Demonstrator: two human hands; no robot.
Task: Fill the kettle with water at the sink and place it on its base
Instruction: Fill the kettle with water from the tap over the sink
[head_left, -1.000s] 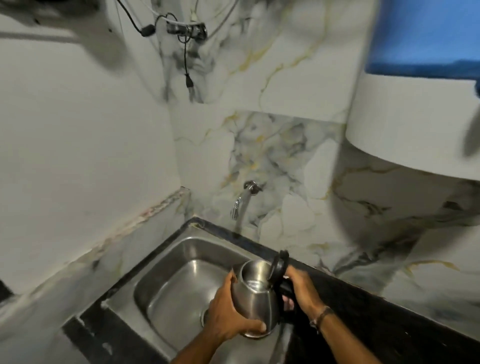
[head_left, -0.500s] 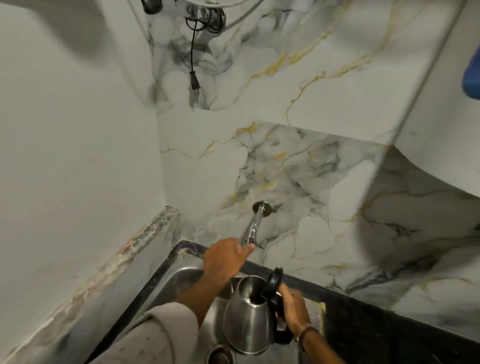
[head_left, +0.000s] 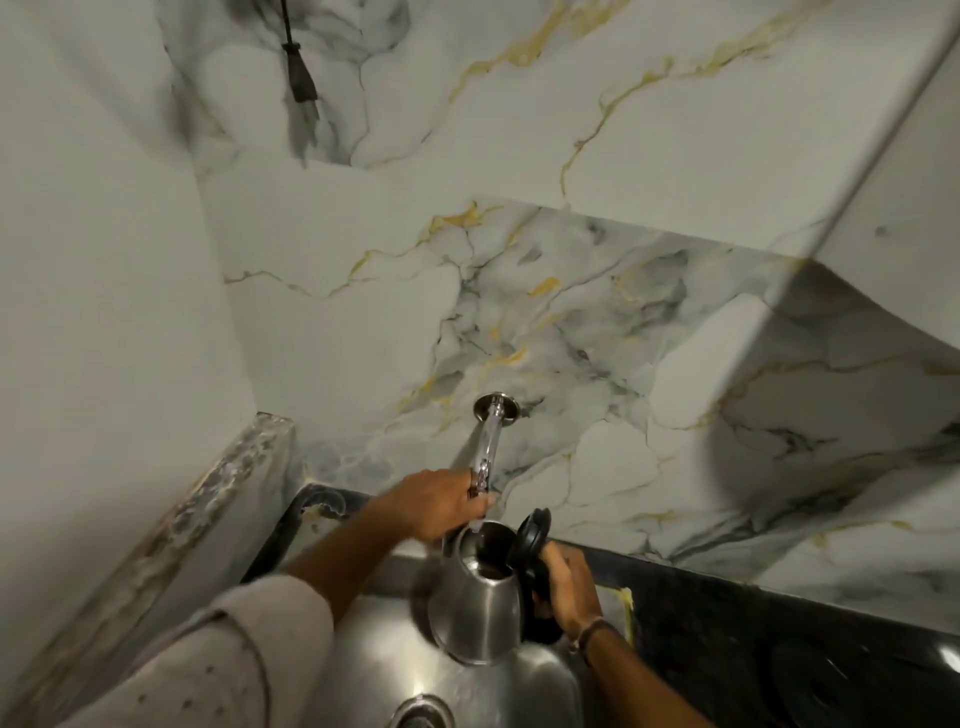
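Note:
A steel kettle (head_left: 475, 605) with its black lid (head_left: 530, 535) flipped open hangs over the steel sink (head_left: 374, 670). My right hand (head_left: 566, 587) grips its black handle. The kettle's mouth sits just under the end of a chrome wall tap (head_left: 488, 449). My left hand (head_left: 441, 501) is closed around the tap's lower end, and a thin stream of water seems to fall into the kettle. The kettle's base is not in view.
The sink drain (head_left: 421, 714) shows at the bottom edge. A black stone counter (head_left: 779, 644) runs to the right of the sink. Marble wall tiles stand close behind the tap, a stone ledge (head_left: 228, 499) lines the left wall, and a black plug (head_left: 298, 78) dangles at top left.
My left hand left the kettle's body and rose to the tap, closing on its end. The kettle moved up under the spout, held by my right hand alone.

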